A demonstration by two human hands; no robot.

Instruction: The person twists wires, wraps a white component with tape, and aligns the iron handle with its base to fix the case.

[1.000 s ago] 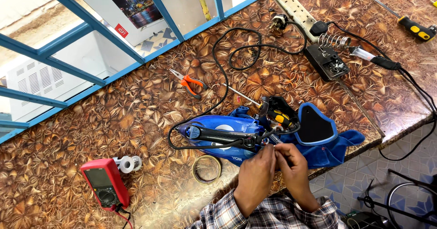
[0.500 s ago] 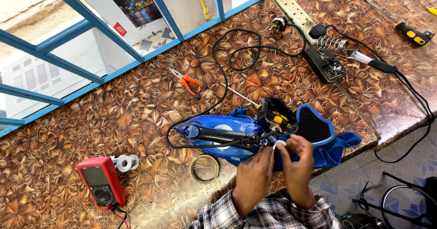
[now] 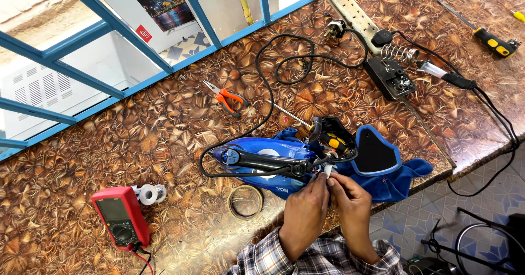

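A blue clothes iron (image 3: 262,163) lies on its side on the patterned table, its rear cover (image 3: 376,152) taken off and resting on a blue cloth (image 3: 402,179). My left hand (image 3: 305,215) and my right hand (image 3: 353,204) meet at the iron's open back end, pinching small wires with a white piece (image 3: 327,170). A screwdriver with a yellow-black handle (image 3: 325,135) lies across the iron's rear. The iron's black cord (image 3: 268,89) loops off toward the far side.
Orange pliers (image 3: 227,97) lie mid-table. A red multimeter (image 3: 120,217), a solder spool (image 3: 149,194) and a tape ring (image 3: 245,201) sit left. A soldering stand (image 3: 394,75), soldering iron (image 3: 448,77), power strip (image 3: 358,13) and second screwdriver (image 3: 489,37) are far right.
Both hands have shifted slightly up toward the iron's rear and closed tighter around the wires. The view moved a little; objects on the table stayed put.
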